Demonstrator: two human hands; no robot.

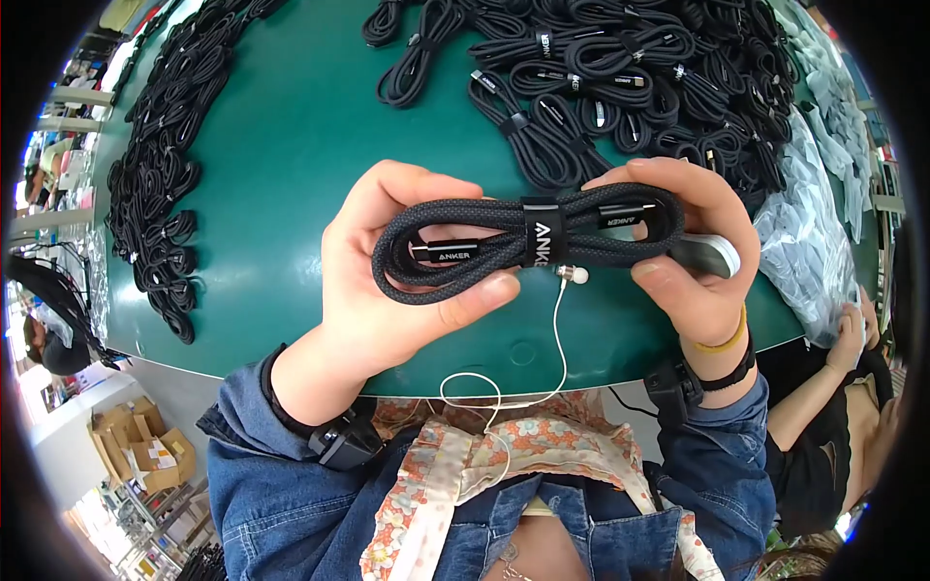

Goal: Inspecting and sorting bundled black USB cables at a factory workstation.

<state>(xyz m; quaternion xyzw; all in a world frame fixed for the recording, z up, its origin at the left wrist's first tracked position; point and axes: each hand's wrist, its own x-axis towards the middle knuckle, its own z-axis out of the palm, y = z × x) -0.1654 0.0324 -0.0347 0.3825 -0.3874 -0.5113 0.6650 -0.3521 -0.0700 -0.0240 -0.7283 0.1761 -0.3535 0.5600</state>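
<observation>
A coiled black braided cable (460,215) is held up level in front of me, cinched at the middle by a black strap (542,218) with pale lettering. Its two metal-tipped plugs lie inside the loops, one at each end. My left hand (358,266) grips the coil's left end, thumb below and fingers behind. Around the right end close the fingers and thumb of my right hand (712,203). In that palm sits a rounded white and dark object (715,255), partly hidden, whose kind I cannot make out.
Bundled black cables (630,73) are heaped at the far right of the green table (281,145); more bundles (160,194) line its left side. Clear plastic bags (809,232) lie along the right edge, beside another person's hand (851,334). A white earphone wire (559,339) hangs before me.
</observation>
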